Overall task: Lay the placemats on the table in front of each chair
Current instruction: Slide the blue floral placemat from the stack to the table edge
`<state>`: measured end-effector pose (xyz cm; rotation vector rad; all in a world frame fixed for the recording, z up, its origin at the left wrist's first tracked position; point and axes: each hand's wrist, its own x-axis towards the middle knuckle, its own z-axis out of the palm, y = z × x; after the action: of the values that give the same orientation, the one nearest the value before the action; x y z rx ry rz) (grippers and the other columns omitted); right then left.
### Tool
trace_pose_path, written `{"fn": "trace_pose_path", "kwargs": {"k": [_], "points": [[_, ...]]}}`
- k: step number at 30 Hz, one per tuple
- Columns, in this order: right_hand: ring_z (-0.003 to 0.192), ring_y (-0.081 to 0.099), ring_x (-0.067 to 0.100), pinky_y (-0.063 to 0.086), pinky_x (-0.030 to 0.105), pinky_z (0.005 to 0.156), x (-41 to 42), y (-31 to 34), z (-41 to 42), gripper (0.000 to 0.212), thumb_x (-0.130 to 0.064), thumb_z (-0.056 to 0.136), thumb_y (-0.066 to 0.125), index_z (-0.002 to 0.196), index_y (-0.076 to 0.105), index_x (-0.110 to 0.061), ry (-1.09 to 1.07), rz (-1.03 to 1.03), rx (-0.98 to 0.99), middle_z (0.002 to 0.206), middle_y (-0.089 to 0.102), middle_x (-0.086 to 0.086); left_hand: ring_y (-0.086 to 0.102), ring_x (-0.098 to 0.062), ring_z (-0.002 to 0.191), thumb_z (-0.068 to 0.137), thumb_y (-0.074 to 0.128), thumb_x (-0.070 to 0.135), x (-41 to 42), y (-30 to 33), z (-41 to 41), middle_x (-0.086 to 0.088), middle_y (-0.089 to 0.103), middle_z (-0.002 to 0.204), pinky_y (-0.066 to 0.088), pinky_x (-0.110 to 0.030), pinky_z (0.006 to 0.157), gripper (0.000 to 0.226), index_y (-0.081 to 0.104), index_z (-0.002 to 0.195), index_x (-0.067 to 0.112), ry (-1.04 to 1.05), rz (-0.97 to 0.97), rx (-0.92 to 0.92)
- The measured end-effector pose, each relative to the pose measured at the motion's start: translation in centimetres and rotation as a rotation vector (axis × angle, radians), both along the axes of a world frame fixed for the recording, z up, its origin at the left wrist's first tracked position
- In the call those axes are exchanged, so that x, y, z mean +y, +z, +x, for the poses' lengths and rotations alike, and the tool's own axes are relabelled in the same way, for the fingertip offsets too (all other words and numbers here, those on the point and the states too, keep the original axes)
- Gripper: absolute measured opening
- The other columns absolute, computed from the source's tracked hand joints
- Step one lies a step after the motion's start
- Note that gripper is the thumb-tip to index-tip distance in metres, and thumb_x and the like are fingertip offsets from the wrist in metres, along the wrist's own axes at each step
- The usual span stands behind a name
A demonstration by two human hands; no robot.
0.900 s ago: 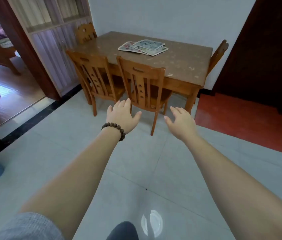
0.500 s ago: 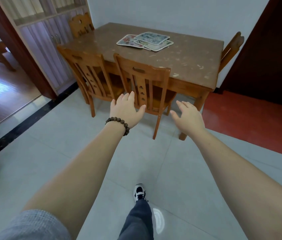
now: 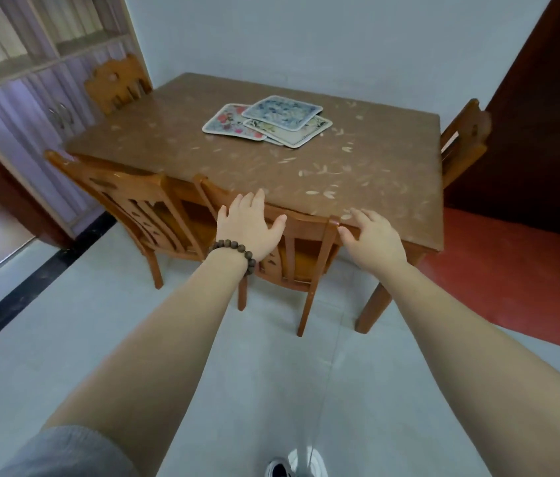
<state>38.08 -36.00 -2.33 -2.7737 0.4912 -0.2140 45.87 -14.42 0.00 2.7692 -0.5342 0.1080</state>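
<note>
Several flowered placemats (image 3: 268, 122) lie in an overlapping pile on the far middle of the brown table (image 3: 357, 180). Two wooden chairs stand pushed in at the near side: the left near chair (image 3: 127, 197) and the right near chair (image 3: 299, 242). Another chair (image 3: 116, 84) stands at the left end and one more chair (image 3: 464, 139) at the right end. My left hand (image 3: 247, 225), with a bead bracelet, hovers open over the right near chair's top rail. My right hand (image 3: 371, 235) is open at that chair's right corner, beside the table edge. Neither hand holds anything.
A cabinet with purple-striped doors (image 3: 30, 108) stands left of the table. A dark wooden door (image 3: 547, 115) and a red floor patch (image 3: 512, 280) are on the right. Pale tiles (image 3: 65, 339) lie under me, with a black strip along the left doorway.
I have walked closer to the table. Both open hands have risen from floor level up to the top rail of the right near chair. The placemats have not moved.
</note>
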Motion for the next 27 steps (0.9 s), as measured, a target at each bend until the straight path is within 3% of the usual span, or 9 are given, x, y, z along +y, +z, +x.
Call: {"fn": "trace_pose_path", "kwargs": {"k": [14, 27], "points": [[0.136, 0.03, 0.026, 0.027, 0.041, 0.109, -6.0, -2.3, 19.7, 0.055, -0.044, 0.092, 0.043, 0.14, 0.041, -0.018, -0.001, 0.067, -0.053, 0.146, 0.04, 0.007, 0.019, -0.024, 0.142, 0.09, 0.032, 0.06, -4.3, -2.2, 19.3, -0.006, 0.029, 0.153, 0.015, -0.048, 0.115, 0.072, 0.023, 0.148, 0.017, 0.041, 0.056, 0.008], [0.138, 0.027, 0.026, 0.026, 0.043, 0.11, -13.3, -3.0, 40.1, 0.055, -0.042, 0.093, 0.045, 0.142, 0.038, -0.016, -0.001, 0.081, -0.004, 0.147, 0.038, 0.009, 0.02, -0.022, 0.141, 0.09, 0.036, 0.057, -13.2, -3.1, 39.6, -0.005, 0.029, 0.153, 0.013, -0.049, 0.114, 0.071, 0.023, 0.147, 0.017, -0.004, 0.096, 0.048]]}}
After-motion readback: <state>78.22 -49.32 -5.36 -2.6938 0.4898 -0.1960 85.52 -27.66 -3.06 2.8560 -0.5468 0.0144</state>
